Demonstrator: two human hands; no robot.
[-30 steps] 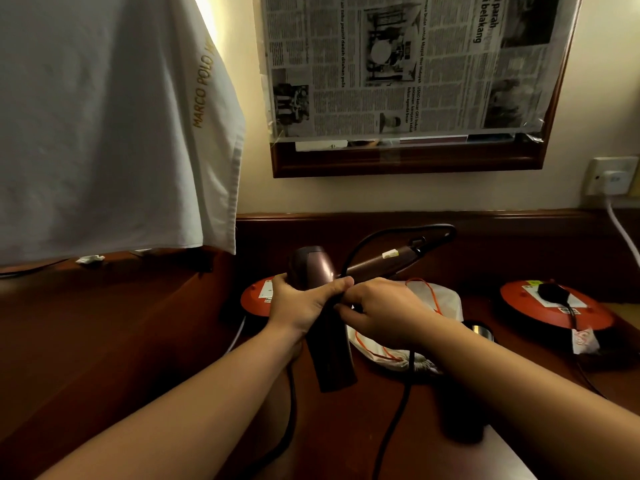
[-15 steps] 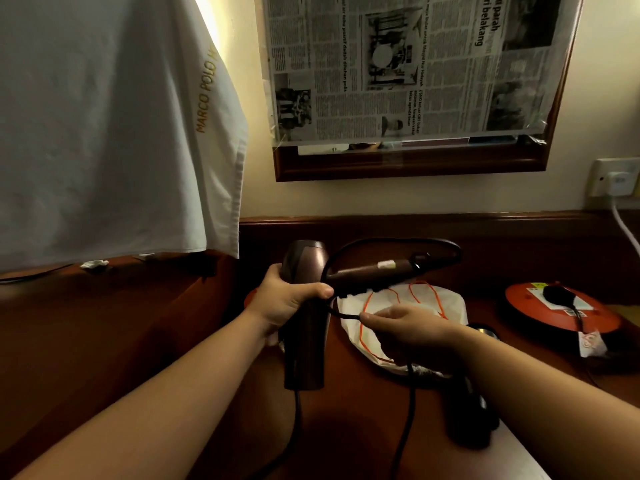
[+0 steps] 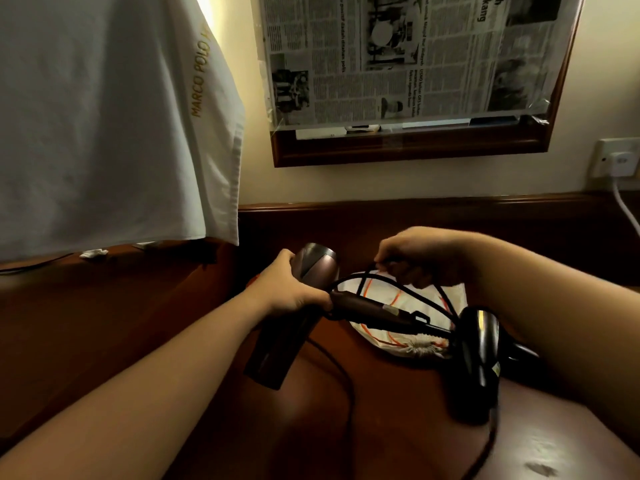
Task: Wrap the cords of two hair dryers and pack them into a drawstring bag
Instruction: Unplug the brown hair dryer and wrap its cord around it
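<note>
My left hand (image 3: 289,291) grips a brown hair dryer (image 3: 291,327) where the barrel meets the handle, holding it above the wooden desk (image 3: 363,427). The dryer's handle points right, with loops of its black cord (image 3: 360,282) around it. My right hand (image 3: 419,256) pinches that cord and holds it up above the handle. More cord trails down over the desk toward me. A second, black hair dryer (image 3: 476,362) lies on the desk at the right, under my right forearm. Behind both lies a white drawstring bag (image 3: 381,289) with orange cord.
A white cloth (image 3: 104,116) hangs at the left over a wooden ledge. A wood-framed mirror covered with newspaper (image 3: 408,57) is on the wall. A wall socket (image 3: 616,157) with a white cable is at the far right.
My right hand has risen from below the handle to above it, carrying the cord up and over. The dryer's handle has tipped downward. The view has shifted, and the black dryer now shows.
</note>
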